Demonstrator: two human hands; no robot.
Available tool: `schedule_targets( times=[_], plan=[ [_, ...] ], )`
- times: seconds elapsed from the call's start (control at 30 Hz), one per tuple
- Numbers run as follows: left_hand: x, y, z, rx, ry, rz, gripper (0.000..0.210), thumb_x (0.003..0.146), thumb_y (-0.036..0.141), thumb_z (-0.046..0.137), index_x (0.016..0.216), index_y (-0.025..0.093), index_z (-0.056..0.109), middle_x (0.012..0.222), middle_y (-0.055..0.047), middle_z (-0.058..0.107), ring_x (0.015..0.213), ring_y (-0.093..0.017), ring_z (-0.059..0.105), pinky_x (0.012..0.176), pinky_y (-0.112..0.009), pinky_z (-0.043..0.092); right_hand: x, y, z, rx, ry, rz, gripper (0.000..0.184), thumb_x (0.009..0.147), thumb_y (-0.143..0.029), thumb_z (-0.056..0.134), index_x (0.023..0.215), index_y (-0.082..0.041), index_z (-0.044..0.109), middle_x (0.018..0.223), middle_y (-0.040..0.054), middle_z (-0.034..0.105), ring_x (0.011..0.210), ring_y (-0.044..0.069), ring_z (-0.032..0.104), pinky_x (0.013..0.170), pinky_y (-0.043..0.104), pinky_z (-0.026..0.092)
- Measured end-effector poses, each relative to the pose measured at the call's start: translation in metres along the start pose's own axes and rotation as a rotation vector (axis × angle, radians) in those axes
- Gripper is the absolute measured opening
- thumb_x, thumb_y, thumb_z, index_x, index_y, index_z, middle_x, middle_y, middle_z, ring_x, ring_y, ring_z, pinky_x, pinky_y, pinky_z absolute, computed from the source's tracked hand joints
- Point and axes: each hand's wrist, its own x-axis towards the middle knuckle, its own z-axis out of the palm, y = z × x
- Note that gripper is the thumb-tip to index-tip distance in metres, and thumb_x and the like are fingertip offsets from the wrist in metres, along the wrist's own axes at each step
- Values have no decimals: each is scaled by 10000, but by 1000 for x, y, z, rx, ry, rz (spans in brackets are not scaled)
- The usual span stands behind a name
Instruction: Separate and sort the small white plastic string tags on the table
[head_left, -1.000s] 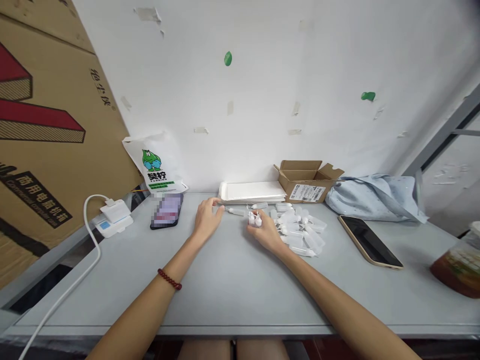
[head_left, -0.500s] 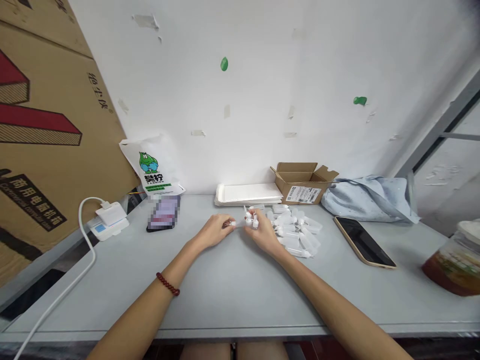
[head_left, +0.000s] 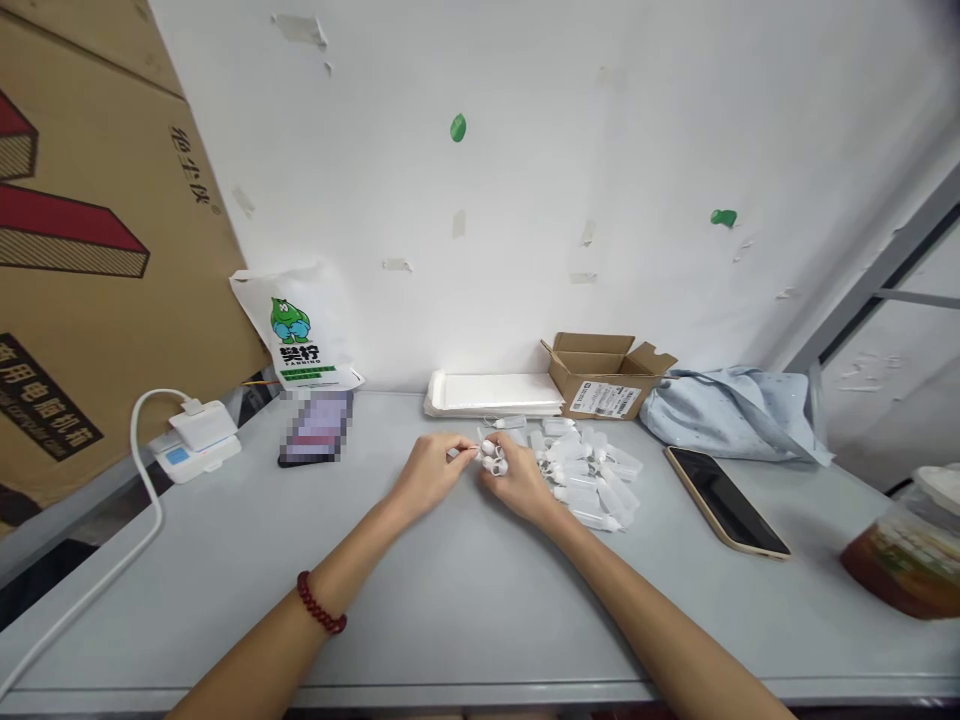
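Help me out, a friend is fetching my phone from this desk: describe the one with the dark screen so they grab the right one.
On the grey table, look right of the pile of small clear bottles, in front of the crumpled blue cloth. The phone lies flat there, screen black, with a beige edge. The other phone, far left, has a lit screen.

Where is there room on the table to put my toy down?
Bare table lies near the front edge, between the forearms, and between the white charger and left hand. It is crowded around the small plastic bottles beside the right hand.
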Motion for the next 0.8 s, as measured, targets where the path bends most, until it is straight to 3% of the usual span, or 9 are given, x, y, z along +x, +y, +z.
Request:
schedule_targets(
  times=[0.13,0.27,0.4,0.53,0.63,0.8],
  plan=[
    [-1,-4,-1,269,21,113,209,852,240,475,749,189,650,799,-56,681,780,-214,596,670,-300,415,1,1,4,-72,16,-12,233,656,-165,491,881,-222,507,723,4,600,648,172,533,616,267,372],
    [0,-4,-9,396,-3,96,222,859,253,458,720,203,623,762,-46,667,724,-208,582,600,-285,375,2,0,9,-134,1,-9,245,664,-157,489,900,-216,511,738,21,613,664,187,538,606,272,353],
    [3,1,-23,312,-1,33,229,848,270,459,690,197,608,711,-17,662,663,-175,561,606,-272,372,1,-2,12,-163,24,3,239,674,-147,488,902,-214,519,733,20,619,658,182,534,595,266,331],
    [4,6,-31,167,99,-28,311,857,394,460,677,179,593,634,0,619,611,-147,536,601,-254,388,0,-3,11,-176,41,33,224,691,-133,491,900,-204,526,735,16,619,661,169,537,598,252,332],
    [3,6,-24,169,151,19,285,838,428,502,749,180,612,727,-14,625,732,-165,550,639,-260,404,0,-5,11,-214,44,28,227,698,-131,498,913,-199,527,769,25,629,702,175,551,613,253,335],
    [0,1,-2,261,78,98,239,853,322,474,686,185,577,742,-32,605,798,-189,511,663,-286,393,-1,-6,12,-276,20,0,220,721,-140,483,930,-194,527,849,54,639,756,185,557,640,260,345]
  ],
)
